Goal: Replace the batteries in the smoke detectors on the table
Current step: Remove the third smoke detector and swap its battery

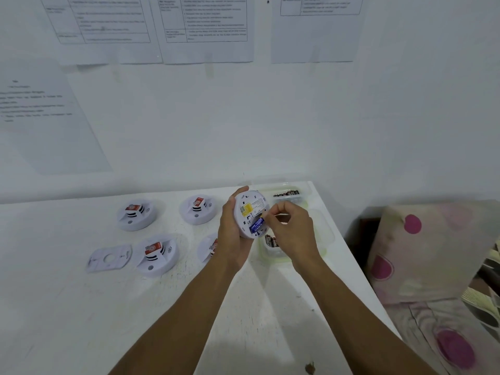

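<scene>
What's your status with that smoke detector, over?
Left hand grips detector, back showing. Right hand pinches blue battery at its slot. Nothing blocking.

Two lean, bare forearms enter from six o'clock, uncovered to the frame's edge; the left hand (231, 234) and right hand (293, 231) are bare.

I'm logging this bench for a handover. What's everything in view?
Table: one, white, against wall.
Detectors: four, white with red labels, on table's left; one partly behind left arm.
Held detector: one, white, back toward camera.
Battery: one, blue, in held detector.
Plate: one, white, table's left.
Tubs: two, clear, table's right edge, dark batteries inside.
Papers: several, white, wall.
Pillow: one, pink-spotted, right of table.
Left hand: grips held detector.
Right hand: pinches battery.
</scene>
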Demonstrator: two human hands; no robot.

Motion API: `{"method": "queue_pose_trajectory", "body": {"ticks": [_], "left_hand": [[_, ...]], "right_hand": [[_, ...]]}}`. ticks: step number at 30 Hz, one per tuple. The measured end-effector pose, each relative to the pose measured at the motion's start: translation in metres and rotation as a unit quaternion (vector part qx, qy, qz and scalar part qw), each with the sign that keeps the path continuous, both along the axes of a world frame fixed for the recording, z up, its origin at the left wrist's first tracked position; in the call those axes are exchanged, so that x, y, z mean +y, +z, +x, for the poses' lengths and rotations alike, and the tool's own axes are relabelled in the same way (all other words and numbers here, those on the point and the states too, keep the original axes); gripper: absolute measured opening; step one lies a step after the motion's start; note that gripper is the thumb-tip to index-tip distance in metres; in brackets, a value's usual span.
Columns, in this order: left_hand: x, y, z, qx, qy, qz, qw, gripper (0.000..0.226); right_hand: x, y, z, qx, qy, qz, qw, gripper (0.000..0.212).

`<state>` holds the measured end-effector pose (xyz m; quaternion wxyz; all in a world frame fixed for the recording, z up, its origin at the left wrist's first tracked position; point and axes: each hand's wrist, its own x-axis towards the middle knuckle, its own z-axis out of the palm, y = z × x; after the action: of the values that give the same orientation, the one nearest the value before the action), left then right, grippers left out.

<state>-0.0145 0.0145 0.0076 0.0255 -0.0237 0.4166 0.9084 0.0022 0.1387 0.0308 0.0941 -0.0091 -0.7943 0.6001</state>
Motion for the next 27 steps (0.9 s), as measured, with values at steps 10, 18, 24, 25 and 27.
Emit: {"method": "queue_pose_trajectory", "body": {"ticks": [10,18,24,25,27], "left_hand": [[-0.011,-0.009,-0.006,-0.029,-0.067,0.068,0.995,0.041],[-0.010,-0.009,-0.008,-0.032,-0.074,0.070,0.994,0.041],[-0.016,-0.010,-0.014,-0.025,-0.072,0.072,0.995,0.040],[-0.017,-0.010,-0.016,-0.026,-0.072,0.074,0.994,0.040],[-0.019,-0.009,-0.020,-0.025,-0.073,0.082,0.994,0.039]], "right_hand": [[0.088,0.008,-0.041,-0.006,0.078,0.259,0.963,0.010],[0.073,-0.017,-0.059,-0.034,0.114,0.548,0.828,0.008],[0.075,-0.022,-0.062,-0.037,0.116,0.542,0.832,0.010],[0.077,-0.019,-0.063,-0.032,0.118,0.522,0.844,0.009],[0.079,-0.013,-0.072,0.001,0.119,0.447,0.887,0.004]]}}
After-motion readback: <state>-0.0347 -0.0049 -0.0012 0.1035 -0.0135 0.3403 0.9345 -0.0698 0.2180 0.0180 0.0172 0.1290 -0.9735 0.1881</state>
